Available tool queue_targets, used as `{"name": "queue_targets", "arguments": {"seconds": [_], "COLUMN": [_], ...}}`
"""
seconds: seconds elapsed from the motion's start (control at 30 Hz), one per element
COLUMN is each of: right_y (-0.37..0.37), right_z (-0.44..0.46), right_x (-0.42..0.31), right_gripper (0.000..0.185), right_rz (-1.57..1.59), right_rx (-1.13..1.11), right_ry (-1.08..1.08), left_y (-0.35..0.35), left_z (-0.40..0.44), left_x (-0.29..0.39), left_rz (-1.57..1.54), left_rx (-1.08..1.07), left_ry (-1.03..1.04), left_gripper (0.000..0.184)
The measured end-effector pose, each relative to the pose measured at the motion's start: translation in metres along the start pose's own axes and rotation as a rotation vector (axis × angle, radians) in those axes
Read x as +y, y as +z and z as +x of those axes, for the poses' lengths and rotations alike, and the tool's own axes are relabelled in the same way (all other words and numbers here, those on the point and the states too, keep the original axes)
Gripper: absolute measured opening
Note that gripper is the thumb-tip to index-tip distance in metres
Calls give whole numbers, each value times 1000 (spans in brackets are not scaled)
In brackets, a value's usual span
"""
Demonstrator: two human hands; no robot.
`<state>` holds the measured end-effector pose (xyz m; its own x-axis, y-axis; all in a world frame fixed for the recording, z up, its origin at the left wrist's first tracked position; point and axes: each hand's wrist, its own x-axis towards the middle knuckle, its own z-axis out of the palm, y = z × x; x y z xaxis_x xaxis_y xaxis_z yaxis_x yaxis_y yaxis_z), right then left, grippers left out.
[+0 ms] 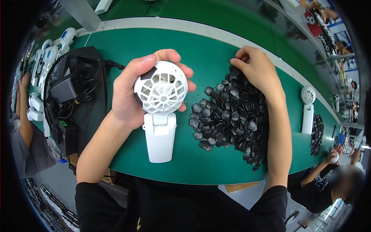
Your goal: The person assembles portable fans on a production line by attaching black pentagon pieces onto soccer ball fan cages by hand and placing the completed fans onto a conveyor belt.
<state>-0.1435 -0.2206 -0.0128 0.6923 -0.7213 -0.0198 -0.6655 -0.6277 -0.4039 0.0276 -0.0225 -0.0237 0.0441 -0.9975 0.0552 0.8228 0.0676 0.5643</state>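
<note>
My left hand [129, 87] is wrapped around the round head of a white handheld fan [164, 92]. Its slotted grille faces up, and black patches show on the left of the head. The fan's white handle [160, 143] points down toward my body. At the far edge of a heap of black pentagon pieces [232, 116], my right hand [253, 65] has its thumb and fingertips pinched together. Whatever may be between those fingertips is hidden. My right forearm runs along the right side of the heap.
A black mesh bag [87, 116] with a power adapter [65, 89] and cables lies at left, beside several white fans [50, 54]. On the right, another white fan [308, 104] lies near a second black heap [317, 135]. A co-worker [328, 181] sits beyond on the green table [185, 174].
</note>
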Motion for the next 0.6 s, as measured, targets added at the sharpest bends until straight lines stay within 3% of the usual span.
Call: {"name": "queue_targets", "arguments": {"seconds": [0.13,0.2,0.27,0.37,0.47,0.53,0.6], "right_y": [-5,-9,-8,-6,-6,-5,0], "right_z": [0,-9,-21,-35,-44,-43,-43], "right_x": [-7,-26,-51,-74,-92,-92,-89], "right_gripper": [17,16,15,15,16,19,20], "right_rz": [124,502,625,576,735,671,391], "right_rx": [-67,-24,54,118,226,288,362], "right_ry": [-8,-267,-433,-686,-567,-594,-758], "left_y": [0,2,4,9,18,20,19], "left_z": [0,0,-1,-1,-4,-3,-3], "left_x": [1,1,0,-1,1,0,0], "left_rz": [38,51,62,39,160,167,177], "left_rx": [-1,7,17,60,147,146,143], "left_ry": [-13,-11,-10,28,52,76,100], "left_gripper": [38,37,37,42,48,48,47]}}
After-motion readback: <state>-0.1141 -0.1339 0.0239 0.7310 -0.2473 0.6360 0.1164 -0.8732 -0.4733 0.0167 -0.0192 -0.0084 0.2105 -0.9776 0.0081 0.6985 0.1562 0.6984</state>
